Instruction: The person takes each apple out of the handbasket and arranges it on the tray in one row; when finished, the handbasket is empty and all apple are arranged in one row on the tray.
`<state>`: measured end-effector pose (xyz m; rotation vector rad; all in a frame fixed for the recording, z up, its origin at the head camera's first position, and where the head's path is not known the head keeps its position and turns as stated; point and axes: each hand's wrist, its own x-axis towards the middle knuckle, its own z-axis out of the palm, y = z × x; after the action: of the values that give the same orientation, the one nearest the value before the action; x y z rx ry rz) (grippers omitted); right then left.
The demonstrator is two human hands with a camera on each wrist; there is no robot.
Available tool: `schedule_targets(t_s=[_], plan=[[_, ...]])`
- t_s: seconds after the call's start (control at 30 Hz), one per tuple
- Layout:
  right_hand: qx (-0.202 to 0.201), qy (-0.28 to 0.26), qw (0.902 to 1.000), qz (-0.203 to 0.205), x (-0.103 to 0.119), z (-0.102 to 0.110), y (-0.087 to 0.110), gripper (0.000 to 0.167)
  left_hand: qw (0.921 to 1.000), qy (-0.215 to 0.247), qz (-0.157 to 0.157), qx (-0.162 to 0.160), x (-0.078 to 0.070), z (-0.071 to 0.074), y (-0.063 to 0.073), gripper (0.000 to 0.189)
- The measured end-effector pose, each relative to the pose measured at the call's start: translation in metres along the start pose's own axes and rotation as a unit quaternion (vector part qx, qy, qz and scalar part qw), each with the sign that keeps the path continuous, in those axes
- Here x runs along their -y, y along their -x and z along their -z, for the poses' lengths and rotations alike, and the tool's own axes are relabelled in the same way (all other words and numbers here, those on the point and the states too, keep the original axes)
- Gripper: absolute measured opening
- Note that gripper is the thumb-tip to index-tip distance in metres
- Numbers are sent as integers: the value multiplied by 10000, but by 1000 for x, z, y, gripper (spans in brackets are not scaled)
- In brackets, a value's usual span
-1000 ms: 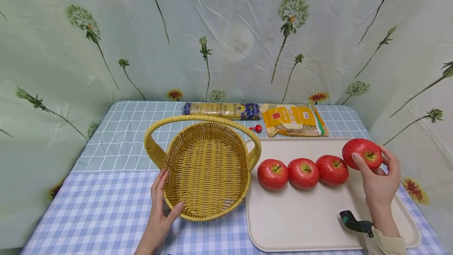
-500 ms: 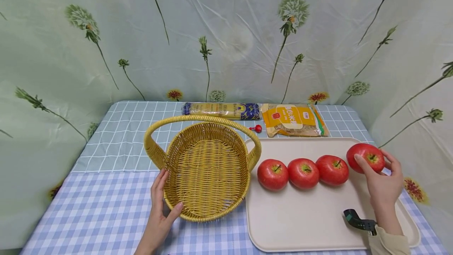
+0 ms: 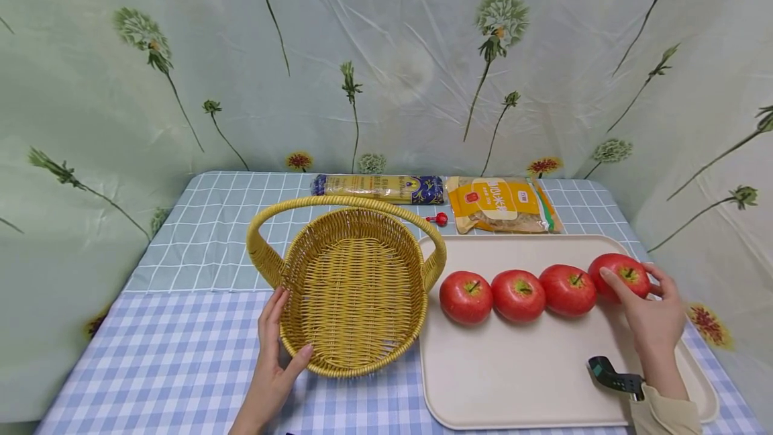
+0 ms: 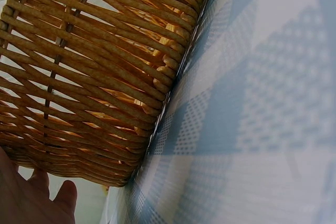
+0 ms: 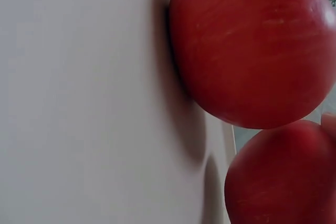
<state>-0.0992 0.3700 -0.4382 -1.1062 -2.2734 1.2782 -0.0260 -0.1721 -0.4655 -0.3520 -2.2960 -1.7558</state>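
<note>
In the head view, my right hand [image 3: 655, 317] grips a red apple [image 3: 619, 277] over the right end of the beige tray [image 3: 519, 374], thumb on its near side. This apple meets the end of a row of three red apples [image 3: 518, 295]. Whether it rests on the tray I cannot tell. From the right wrist, the held apple [image 5: 283, 177] shows below the neighbouring apple [image 5: 252, 45], with a fingertip at the edge. My left hand [image 3: 272, 361] rests against the left side of a yellow wicker basket [image 3: 353, 301], fingers fairly straight and thumb at the rim. The basket's inside is bare.
Behind the basket lies a long pasta packet [image 3: 379, 189]. An orange food bag [image 3: 502, 205] is at the tray's back edge, with a small red object [image 3: 440, 219] beside it. The basket's tall handle [image 3: 344, 201] arches up. Checked cloth [image 3: 169, 354] covers the table.
My right hand has lowered the apple, first slightly right and toward me, then left against the end of the row. The left hand and basket have stayed put.
</note>
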Motion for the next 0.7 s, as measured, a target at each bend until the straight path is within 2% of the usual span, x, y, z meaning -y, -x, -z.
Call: schedule_targets(t_s=[0.17, 0.7], plan=[[236, 157, 9996, -57, 9, 3, 9, 85, 10000, -7, 5, 5, -1, 0, 0, 84], [799, 657, 9946, 66, 12, 9, 2, 93, 10000, -54, 68, -34, -2, 0, 0, 84]])
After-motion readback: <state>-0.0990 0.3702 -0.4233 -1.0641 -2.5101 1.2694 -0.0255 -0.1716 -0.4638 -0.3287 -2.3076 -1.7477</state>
